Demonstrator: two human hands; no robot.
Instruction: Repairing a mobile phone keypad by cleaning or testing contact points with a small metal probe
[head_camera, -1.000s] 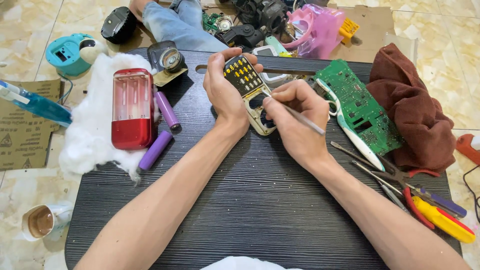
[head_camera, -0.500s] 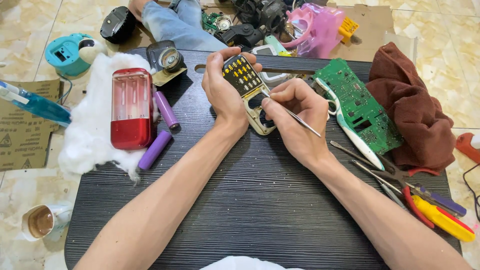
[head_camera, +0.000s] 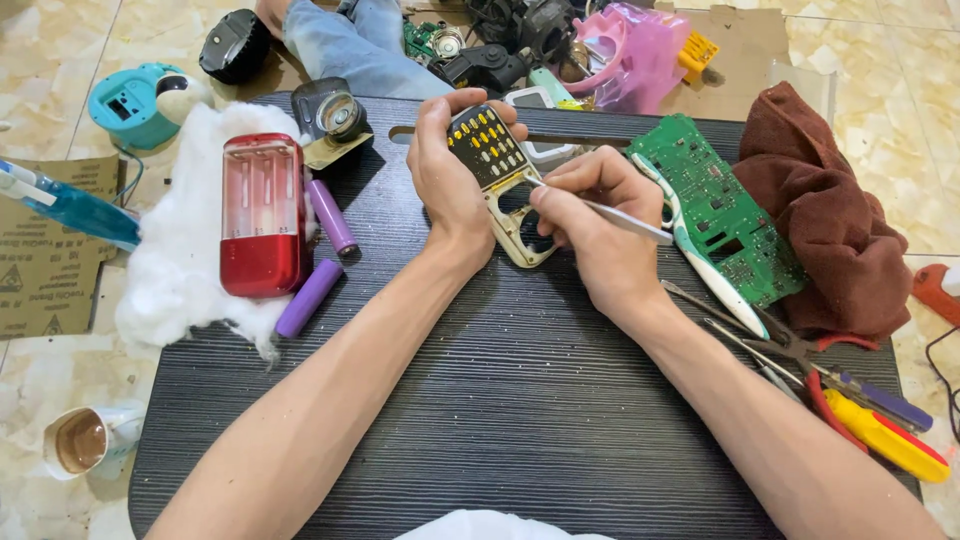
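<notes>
Above the bench (head_camera: 520, 400), left hand (head_camera: 450, 180) clamps the phone shell (head_camera: 495, 170) steady; right hand (head_camera: 590, 215) pinches tweezers (head_camera: 610, 212) like a pen, tip at the keypad edge.

Compared with a second ago, the right hand (head_camera: 590, 225) sits slightly higher and closer to the keypad end of the small phone frame (head_camera: 500, 180). The thin metal tool (head_camera: 610, 212) it grips now lies flatter, its tip touching the frame just below the yellow keys. The left hand (head_camera: 450, 175) holds the frame tilted a little more upright.
</notes>
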